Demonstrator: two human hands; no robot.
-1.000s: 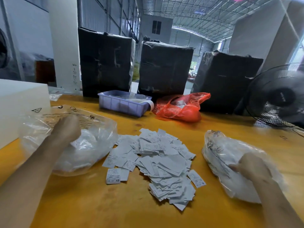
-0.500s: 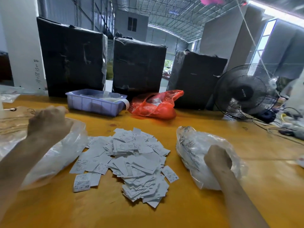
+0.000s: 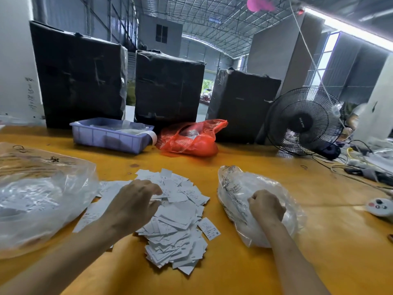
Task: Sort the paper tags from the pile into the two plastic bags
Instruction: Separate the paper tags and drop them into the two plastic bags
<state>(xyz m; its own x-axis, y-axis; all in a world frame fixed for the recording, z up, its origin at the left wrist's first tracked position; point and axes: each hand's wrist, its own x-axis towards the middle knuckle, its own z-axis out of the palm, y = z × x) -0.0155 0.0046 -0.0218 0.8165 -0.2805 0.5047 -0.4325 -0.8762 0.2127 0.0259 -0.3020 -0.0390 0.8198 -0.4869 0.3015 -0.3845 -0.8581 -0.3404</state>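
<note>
A loose pile of white paper tags (image 3: 180, 218) lies on the yellow table (image 3: 244, 273), between two clear plastic bags. The large left bag (image 3: 42, 201) holds some white tags. The smaller right bag (image 3: 236, 188) is printed and also holds tags. My left hand (image 3: 131, 205) is over the left side of the pile, fingers loosely curved, fingertips touching the top tags. My right hand (image 3: 265, 206) sits on the right bag with its fingers curled into the plastic. One tag marked M (image 3: 209, 228) lies apart at the pile's right edge.
Behind the pile stand a lilac plastic tray (image 3: 110, 137) and a red plastic bag (image 3: 191, 139). Three black-wrapped boxes (image 3: 80, 77) line the back of the table. A black fan (image 3: 304, 122), cables (image 3: 361, 169) and a small white device (image 3: 380, 206) are at the right.
My left hand has left the left bag and moved right onto the tag pile. My right hand has stayed curled on the right bag. The camera has turned slightly right.
</note>
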